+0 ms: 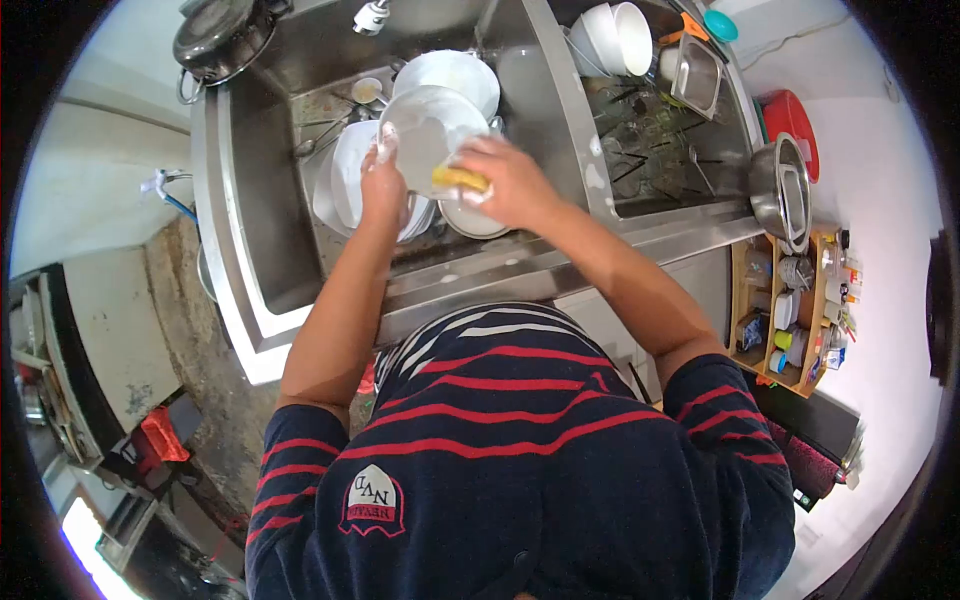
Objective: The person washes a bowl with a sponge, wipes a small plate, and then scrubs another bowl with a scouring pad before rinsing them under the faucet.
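Note:
Over the left sink basin, my left hand [384, 187] grips the left edge of a white bowl [425, 108], tilted, with foam on the thumb. My right hand [508, 182], slightly blurred, is closed around a yellow sponge [461, 179] at the bowl's right side. Below lie stacked white dishes [350, 170], partly hidden by the bowl and my left hand. Behind the bowl rests a white plate [460, 76]. A small cup [367, 91] and a spoon [306, 147] lie to the left on the basin floor.
A faucet tip [371, 17] hangs over the back edge. The right basin holds white bowls [612, 40], a metal tray [697, 76] and scattered cutlery [697, 160]. A dark pot [225, 42] stands back left; a steel bowl [778, 190] leans at the right edge.

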Tool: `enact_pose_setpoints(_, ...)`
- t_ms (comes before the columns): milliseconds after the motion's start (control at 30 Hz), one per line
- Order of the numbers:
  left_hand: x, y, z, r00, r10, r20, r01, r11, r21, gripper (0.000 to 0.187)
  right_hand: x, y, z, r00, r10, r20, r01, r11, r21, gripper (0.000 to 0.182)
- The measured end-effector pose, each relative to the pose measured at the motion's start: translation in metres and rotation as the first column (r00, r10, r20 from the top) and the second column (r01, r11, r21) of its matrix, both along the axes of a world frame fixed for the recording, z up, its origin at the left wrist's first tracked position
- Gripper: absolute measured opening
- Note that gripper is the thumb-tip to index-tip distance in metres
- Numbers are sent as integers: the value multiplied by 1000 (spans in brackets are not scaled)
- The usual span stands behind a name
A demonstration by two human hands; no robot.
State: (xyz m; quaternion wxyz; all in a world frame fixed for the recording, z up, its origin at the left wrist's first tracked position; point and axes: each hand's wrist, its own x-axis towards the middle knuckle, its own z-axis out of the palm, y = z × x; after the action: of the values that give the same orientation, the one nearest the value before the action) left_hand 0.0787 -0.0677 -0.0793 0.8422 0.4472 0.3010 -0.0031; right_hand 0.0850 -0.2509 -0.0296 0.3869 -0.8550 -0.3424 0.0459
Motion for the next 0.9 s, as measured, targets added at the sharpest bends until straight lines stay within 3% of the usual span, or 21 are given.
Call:
enact_pose_setpoints(33,-3,1,11,992,-108,66,108,994,8,55,9,-12,-8,991,-5,135,19,994,-104,33)
enact_pose_setpoints(67,-2,1,5,991,-114,67,113,994,11,55,19,-20,-16,964,4,267,52,978,-202,34)
enact_pose_setpoints(100,-1,1,-6,981,-186,61,184,982,39,55,29,-26,-24,928,-24,373,110,971,-212,33)
enact_pose_setpoints(200,-6,-10,-7,964,-267,5,265,958,109,53,47,-32,-31,928,-153,339,220,961,-167,31)
enact_pose_setpoints(233,-5,-12,-4,963,-269,-31,270,950,154,51,49,-32,-35,899,-278,338,315,947,-58,32)
enact_pose_setpoints(267,-3,-7,-24,962,-272,-34,273,948,161,51,48,-36,-37,899,-284,335,318,947,-50,32)
enact_pose_setpoints(300,2,6,-62,940,-333,-72,328,829,453,48,47,-42,-35,860,-406,310,395,913,98,31)
enact_pose_setpoints(333,6,16,-83,918,-377,-128,353,623,698,44,46,-47,-33,812,-519,267,464,852,242,30)
enact_pose_setpoints(467,6,15,-84,889,-388,-242,418,477,773,39,20,-67,-21,794,-597,117,533,776,338,28)
enact_pose_setpoints(533,12,8,-86,817,-467,-339,544,426,723,39,8,-72,-20,797,-603,47,549,754,362,30)
enact_pose_setpoints(567,15,7,-87,800,-490,-346,485,188,854,37,4,-73,-22,807,-590,20,540,751,380,29)
enact_pose_setpoints(600,20,6,-91,794,-497,-349,486,174,856,37,3,-75,-24,815,-579,-5,533,747,398,29)
enact_pose_setpoints(667,31,2,-98,655,-564,-503,513,-157,844,37,0,-79,-29,815,-579,3,526,742,415,29)
enact_pose_setpoints(733,32,-6,-108,639,-559,-529,520,-193,832,37,-6,-80,-22,838,-531,-126,526,727,441,29)
enact_pose_setpoints(800,27,-22,-103,662,-543,-516,515,-171,840,35,-3,-86,-23,838,-533,-119,524,725,447,29)
enact_pose_setpoints(900,23,-25,-109,579,-568,-585,523,-292,801,32,-2,-97,-18,876,-449,-176,473,732,491,30)
